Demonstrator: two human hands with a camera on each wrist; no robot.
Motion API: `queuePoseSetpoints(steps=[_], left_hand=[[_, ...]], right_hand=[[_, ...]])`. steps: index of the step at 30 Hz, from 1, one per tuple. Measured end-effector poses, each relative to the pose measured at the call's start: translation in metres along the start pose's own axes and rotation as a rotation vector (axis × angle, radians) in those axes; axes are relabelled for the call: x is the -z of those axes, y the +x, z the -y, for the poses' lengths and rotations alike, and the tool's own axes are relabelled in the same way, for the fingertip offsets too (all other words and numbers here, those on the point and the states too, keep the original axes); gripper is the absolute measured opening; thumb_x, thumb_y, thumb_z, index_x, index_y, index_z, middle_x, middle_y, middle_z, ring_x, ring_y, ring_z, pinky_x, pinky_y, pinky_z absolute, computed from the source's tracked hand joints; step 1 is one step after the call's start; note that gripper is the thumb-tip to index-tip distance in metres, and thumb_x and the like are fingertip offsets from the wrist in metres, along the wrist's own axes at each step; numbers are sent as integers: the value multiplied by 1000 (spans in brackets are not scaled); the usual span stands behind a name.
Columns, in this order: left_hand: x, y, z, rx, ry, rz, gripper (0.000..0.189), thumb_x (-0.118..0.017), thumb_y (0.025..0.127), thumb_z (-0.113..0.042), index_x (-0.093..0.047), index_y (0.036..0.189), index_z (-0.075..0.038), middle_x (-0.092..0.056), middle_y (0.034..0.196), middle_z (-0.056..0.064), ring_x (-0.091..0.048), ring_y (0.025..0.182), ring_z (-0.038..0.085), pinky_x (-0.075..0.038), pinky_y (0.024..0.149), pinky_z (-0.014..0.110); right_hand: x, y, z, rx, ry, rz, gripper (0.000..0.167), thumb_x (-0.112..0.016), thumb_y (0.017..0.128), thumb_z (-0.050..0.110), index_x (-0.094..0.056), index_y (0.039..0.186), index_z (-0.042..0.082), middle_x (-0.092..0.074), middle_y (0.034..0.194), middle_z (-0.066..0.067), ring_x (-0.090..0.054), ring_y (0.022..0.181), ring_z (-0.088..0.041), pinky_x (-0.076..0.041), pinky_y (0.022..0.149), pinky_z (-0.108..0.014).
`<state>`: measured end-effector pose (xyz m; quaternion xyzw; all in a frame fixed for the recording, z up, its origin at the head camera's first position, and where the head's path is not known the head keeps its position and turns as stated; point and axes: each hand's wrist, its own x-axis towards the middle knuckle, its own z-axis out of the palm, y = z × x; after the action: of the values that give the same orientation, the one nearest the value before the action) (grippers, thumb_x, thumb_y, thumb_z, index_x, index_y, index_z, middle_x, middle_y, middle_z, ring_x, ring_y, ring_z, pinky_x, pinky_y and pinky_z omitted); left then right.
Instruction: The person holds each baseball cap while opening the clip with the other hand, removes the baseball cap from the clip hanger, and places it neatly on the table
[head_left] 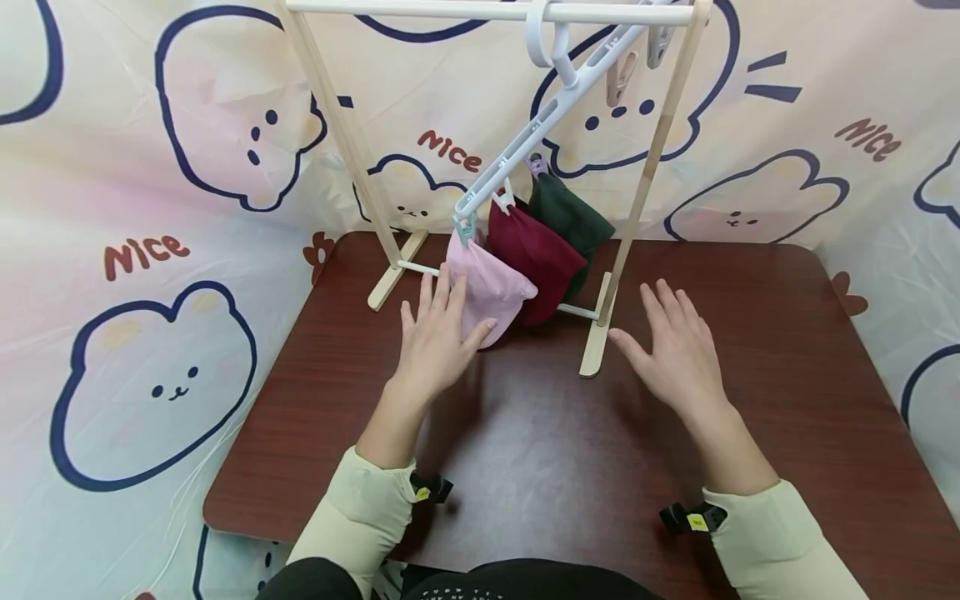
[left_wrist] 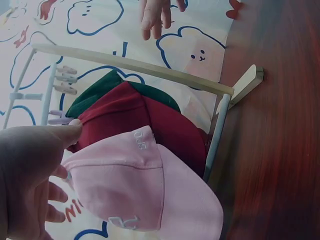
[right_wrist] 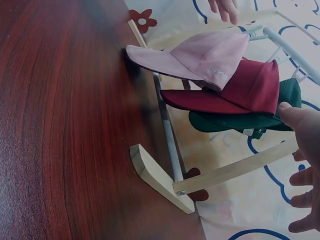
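Three caps hang by clips from a white clip hanger (head_left: 555, 112), which slopes down toward the front left. Foremost is the pink cap (head_left: 495, 287), held by a teal clip (head_left: 465, 229). Behind it come a dark red cap (head_left: 536, 258) on a white clip and a dark green cap (head_left: 573, 217) on a purple clip. My left hand (head_left: 433, 346), fingers extended, is at the pink cap's left side; whether it touches the cap I cannot tell. To the right of the rack, my right hand (head_left: 678, 358) hovers over the table with fingers spread and nothing held.
A wooden rack (head_left: 660, 158) with white rods carries the hanger. Its feet (head_left: 596, 346) stand on the dark brown table (head_left: 540, 467). Spare clips (head_left: 621, 79) hang at the hanger's upper end. Bear-print cloth (head_left: 225, 350) covers the walls behind and beside the table.
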<state>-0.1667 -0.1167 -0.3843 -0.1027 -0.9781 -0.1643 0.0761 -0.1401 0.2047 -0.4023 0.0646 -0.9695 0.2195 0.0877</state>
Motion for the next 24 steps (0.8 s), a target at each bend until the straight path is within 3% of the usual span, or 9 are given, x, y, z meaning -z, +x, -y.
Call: queuePoseSetpoints(steps=[10, 15, 16, 19, 22, 24], left_hand=[[9, 5, 9, -23, -62, -152, 67, -51, 98, -50, -37, 152, -13, -33, 159, 12, -28, 147, 31, -24, 114, 61], [18, 16, 22, -42, -121, -292, 59, -57, 97, -41, -46, 147, -10, -45, 151, 12, -41, 141, 30, -31, 114, 53], [20, 20, 27, -43, -138, -325, 57, -57, 97, -40, -47, 146, -12, -47, 150, 10, -43, 140, 29, -33, 113, 52], [26, 33, 42, -7, -219, -379, 53, -58, 97, -38, -51, 144, -14, -51, 148, 7, -47, 137, 27, -37, 111, 48], [33, 46, 60, 103, -316, -365, 53, -56, 97, -44, -51, 144, -19, -51, 148, 3, -45, 138, 24, -37, 111, 48], [37, 56, 73, 164, -363, -358, 54, -55, 98, -45, -50, 144, -19, -51, 147, 4, -45, 138, 23, -35, 113, 46]], right_hand=[[-4, 6, -2, 44, 86, -170, 64, -62, 94, 42, -46, 146, 7, -43, 150, -20, -36, 139, -42, -30, 109, -63], [-3, 12, -2, 12, 248, -272, 53, -64, 94, 36, -55, 139, 8, -56, 139, -17, -48, 131, -38, -38, 104, -58], [-2, 14, -2, 4, 290, -293, 51, -65, 94, 35, -57, 138, 9, -59, 136, -16, -52, 128, -36, -42, 103, -53], [1, 20, -1, -6, 423, -357, 45, -67, 94, 29, -61, 134, 9, -65, 127, -13, -60, 118, -31, -48, 97, -40], [4, 29, 1, -16, 514, -394, 42, -67, 94, 26, -62, 132, 10, -67, 122, -10, -64, 110, -26, -51, 90, -26], [5, 35, 1, -30, 559, -396, 42, -67, 94, 27, -62, 132, 11, -67, 122, -8, -64, 110, -23, -52, 90, -25]])
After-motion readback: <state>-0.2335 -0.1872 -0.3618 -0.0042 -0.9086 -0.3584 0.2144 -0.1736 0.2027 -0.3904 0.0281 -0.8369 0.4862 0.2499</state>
